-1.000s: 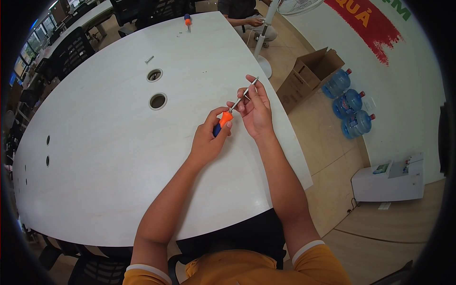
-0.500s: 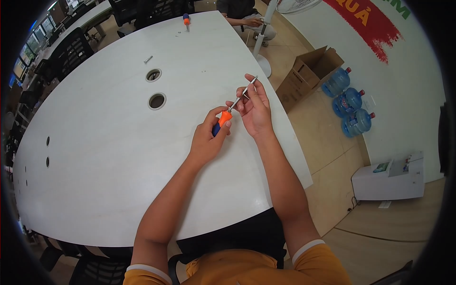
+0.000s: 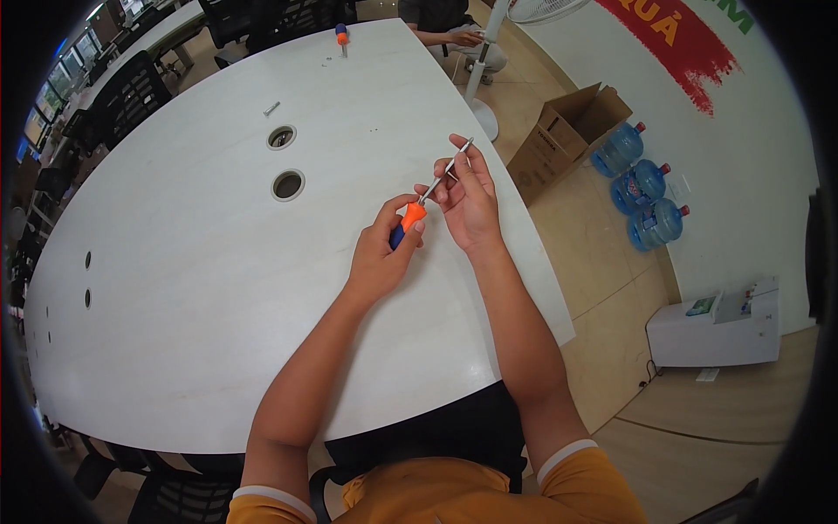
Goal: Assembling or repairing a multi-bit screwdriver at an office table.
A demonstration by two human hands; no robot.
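Note:
My left hand (image 3: 381, 249) is closed round the orange and dark blue handle of a screwdriver (image 3: 414, 215), whose metal shaft slants up and to the right. Further along that shaft, the thumb and fingers of my right hand (image 3: 470, 196) pinch it near the far end. The tip pokes out just beyond my right fingertips. Both hands are raised over the right part of the white table (image 3: 209, 288). Whether a small separate piece sits on the tip is too fine to make out.
A second orange and blue screwdriver (image 3: 341, 37) lies at the table's far edge, near tiny metal bits. A screw (image 3: 272, 108) rests beside two round cable holes. Right of the table stand a cardboard box (image 3: 546, 144), blue water bottles (image 3: 656, 224) and a fan; a person sits beyond.

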